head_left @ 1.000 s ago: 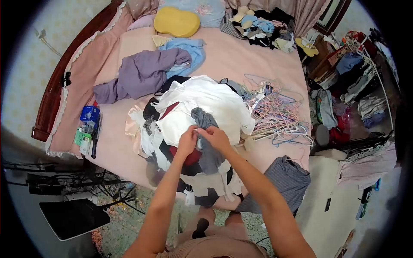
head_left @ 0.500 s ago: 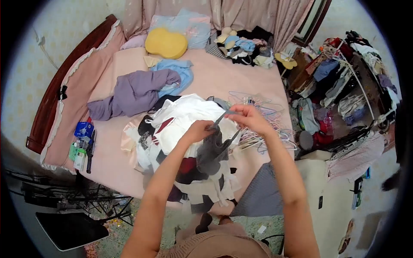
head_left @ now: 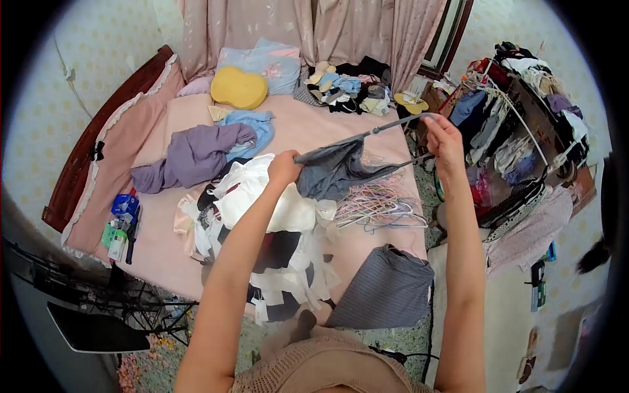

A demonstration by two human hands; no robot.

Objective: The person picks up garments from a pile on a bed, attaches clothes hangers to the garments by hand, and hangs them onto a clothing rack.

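A dark grey strappy top (head_left: 335, 171) is stretched between my two hands above the bed. My left hand (head_left: 284, 169) is closed on its left edge, over the clothes pile. Out to the right, my right hand (head_left: 443, 139) pinches the ends of its straps, which run taut across the gap. Beneath and left of the top lies a heap of white clothes (head_left: 252, 202) with dark and striped pieces at its lower side. A tangle of thin clothes hangers (head_left: 383, 206) lies on the bed under the straps.
A grey folded cloth (head_left: 386, 288) lies at the bed's near right corner. On the pink bed (head_left: 314, 121) are a purple garment (head_left: 200, 157), a yellow cushion (head_left: 239, 87) and another clothes pile (head_left: 347, 85). A loaded clothes rack (head_left: 517, 118) stands right; a black-screened device (head_left: 98, 327) is lower left.
My right hand has moved right and up, drawing the straps out taut. The grey top, bunched and hanging before, is now spread sideways. My left hand has shifted left and up, and the view has shifted.
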